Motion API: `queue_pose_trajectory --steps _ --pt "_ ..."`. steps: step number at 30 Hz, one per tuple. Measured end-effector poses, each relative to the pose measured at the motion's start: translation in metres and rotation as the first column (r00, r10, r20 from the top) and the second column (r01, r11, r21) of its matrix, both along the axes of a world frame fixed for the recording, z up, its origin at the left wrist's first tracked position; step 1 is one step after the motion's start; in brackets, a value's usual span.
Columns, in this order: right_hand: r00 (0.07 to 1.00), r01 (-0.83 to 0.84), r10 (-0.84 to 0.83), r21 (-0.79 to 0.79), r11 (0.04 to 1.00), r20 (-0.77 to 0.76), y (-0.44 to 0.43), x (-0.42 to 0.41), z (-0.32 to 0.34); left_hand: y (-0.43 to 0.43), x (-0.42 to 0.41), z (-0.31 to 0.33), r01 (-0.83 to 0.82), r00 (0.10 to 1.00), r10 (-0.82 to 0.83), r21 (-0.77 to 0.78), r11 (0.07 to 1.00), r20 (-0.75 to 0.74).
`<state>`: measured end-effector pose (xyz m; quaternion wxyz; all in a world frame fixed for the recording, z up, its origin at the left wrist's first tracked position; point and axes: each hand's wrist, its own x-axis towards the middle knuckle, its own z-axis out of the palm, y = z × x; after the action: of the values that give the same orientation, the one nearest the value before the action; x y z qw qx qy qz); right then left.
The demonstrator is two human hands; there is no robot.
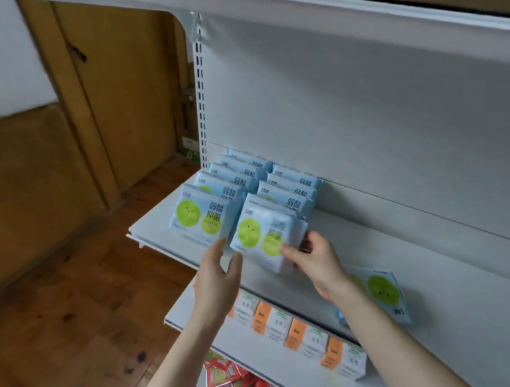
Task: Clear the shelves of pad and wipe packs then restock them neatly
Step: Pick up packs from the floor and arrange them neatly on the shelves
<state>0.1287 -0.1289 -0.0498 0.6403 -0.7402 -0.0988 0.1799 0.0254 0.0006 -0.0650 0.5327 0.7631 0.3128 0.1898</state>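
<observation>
Two rows of light blue pad packs with green circles stand on the white shelf (pixel 373 245). The left row's front pack (pixel 200 216) stands upright near the shelf's left end. My right hand (pixel 314 259) grips the front pack of the right row (pixel 266 238), thumb on its face and fingers behind it; the pack is tilted and blurred. My left hand (pixel 220 272) hovers open just left of that pack, fingers straight, below the left row. One more blue pack (pixel 383 293) lies flat on the shelf to the right, partly hidden by my right forearm.
The shelf below holds a row of orange-and-white packs (pixel 295 327). Red packets (pixel 231 375) lie on the lowest shelf. An upper shelf edge (pixel 355 11) overhangs. Wooden floor (pixel 59 315) and brown panels are to the left. The slotted upright (pixel 200 90) marks the shelf's left end.
</observation>
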Motion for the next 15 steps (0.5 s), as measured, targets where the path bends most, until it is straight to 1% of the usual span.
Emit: queue_pose_trajectory --steps 2,4,7,10,15 --pt "0.995 0.002 0.007 -0.095 0.995 0.095 0.006 0.001 -0.01 -0.004 0.001 -0.002 0.056 0.997 -0.055 0.017 0.998 -0.053" --pt "0.992 0.019 0.0 -0.149 0.989 0.125 0.007 0.002 -0.019 -0.007 0.003 -0.004 0.104 0.991 -0.103 0.004 0.995 -0.09" --pt "0.994 0.061 -0.045 -0.164 0.985 0.096 0.006 0.005 -0.027 -0.008 0.007 -0.004 0.14 0.983 -0.137 0.014 0.99 -0.12" --pt "0.996 0.049 -0.036 -0.164 0.985 0.082 0.008 0.007 -0.029 -0.006 0.012 -0.005 0.14 0.982 -0.136 0.025 0.99 -0.132" --pt "0.996 0.038 -0.02 -0.195 0.98 0.092 0.009 0.009 -0.03 -0.008 0.016 -0.004 0.151 0.985 -0.148 0.025 0.988 -0.093"
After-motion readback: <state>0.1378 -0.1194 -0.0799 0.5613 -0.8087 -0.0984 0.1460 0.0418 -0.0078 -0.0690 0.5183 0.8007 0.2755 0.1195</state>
